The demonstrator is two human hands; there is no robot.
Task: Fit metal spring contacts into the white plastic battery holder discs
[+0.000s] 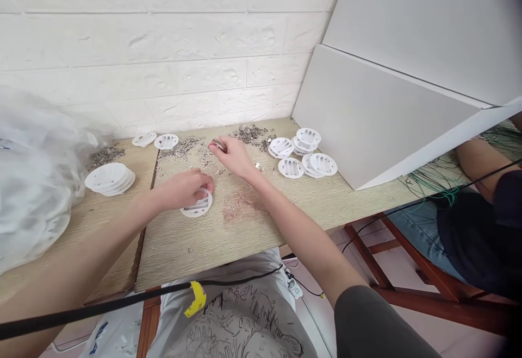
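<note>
My left hand (188, 187) has its fingers curled over the far edge of a round white plastic piece with slots (196, 209), which lies on the table. Part of that piece is hidden under the fingers. Farther back and to the right, my right hand (235, 157) is closed around a small shiny metal tool (220, 144). Only a short length of the tool shows, so its exact kind is unclear. Around the right hand lie scattered small metal pieces (181, 150), with a darker heap of metal pieces (249, 133) just behind it.
Stacked round white pieces (110, 177) stand at left beside a clear plastic bag (32, 184). More slotted discs (291, 168) sit at right, near a large white panel (391, 108). A black cable (134, 296) crosses in front. A person's arm (483, 165) and green wires (436, 179) are beyond.
</note>
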